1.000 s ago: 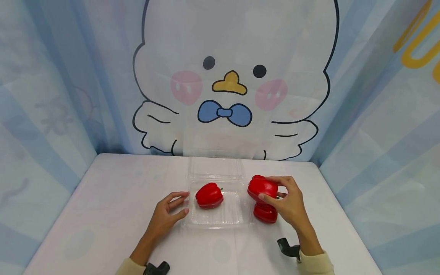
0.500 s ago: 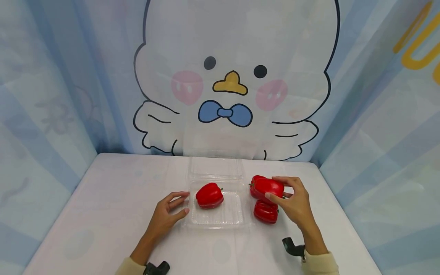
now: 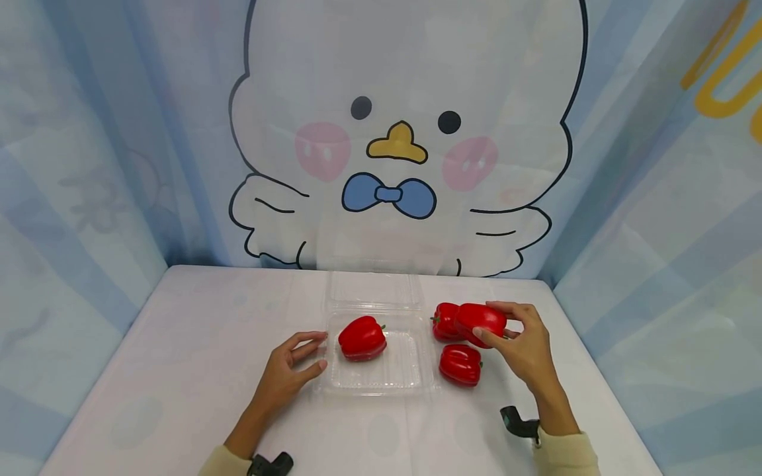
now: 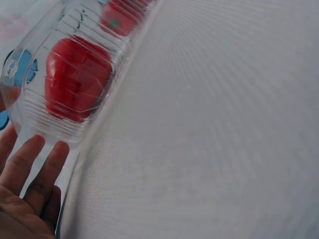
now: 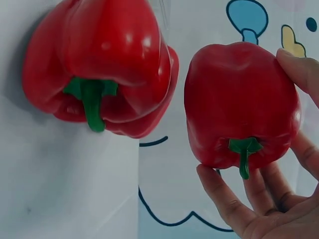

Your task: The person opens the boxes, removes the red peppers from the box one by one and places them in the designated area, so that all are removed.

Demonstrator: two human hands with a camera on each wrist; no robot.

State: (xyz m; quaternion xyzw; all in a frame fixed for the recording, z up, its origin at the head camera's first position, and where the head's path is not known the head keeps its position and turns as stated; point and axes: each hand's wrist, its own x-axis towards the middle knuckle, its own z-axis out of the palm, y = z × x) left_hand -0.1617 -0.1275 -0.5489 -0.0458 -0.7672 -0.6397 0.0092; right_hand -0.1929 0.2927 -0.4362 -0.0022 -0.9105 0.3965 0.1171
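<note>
My right hand (image 3: 526, 347) holds a red bell pepper (image 3: 482, 322) with a green stem, thumb on one side and fingers on the other. In the right wrist view this held pepper (image 5: 241, 102) appears apart from the large pepper beside it. My left hand (image 3: 287, 371) has its fingertips at the left edge of a clear plastic clamshell box (image 3: 381, 378), whose lid is folded back. One red bell pepper (image 3: 362, 338) lies inside the box, its stem toward the right. Through the ribbed side, the left wrist view shows this pepper (image 4: 77, 82) near my extended fingers.
Right of the box, another red bell pepper (image 3: 460, 365) lies on the white table (image 3: 208, 330). Behind it is one more bell pepper (image 3: 444, 322), partly covered by the held one. A printed curtain (image 3: 393, 244) rises along the table's back edge.
My right hand has moved to the right with its bell pepper, uncovering more of the two peppers beside the box. The left hand and the box have stayed in place.
</note>
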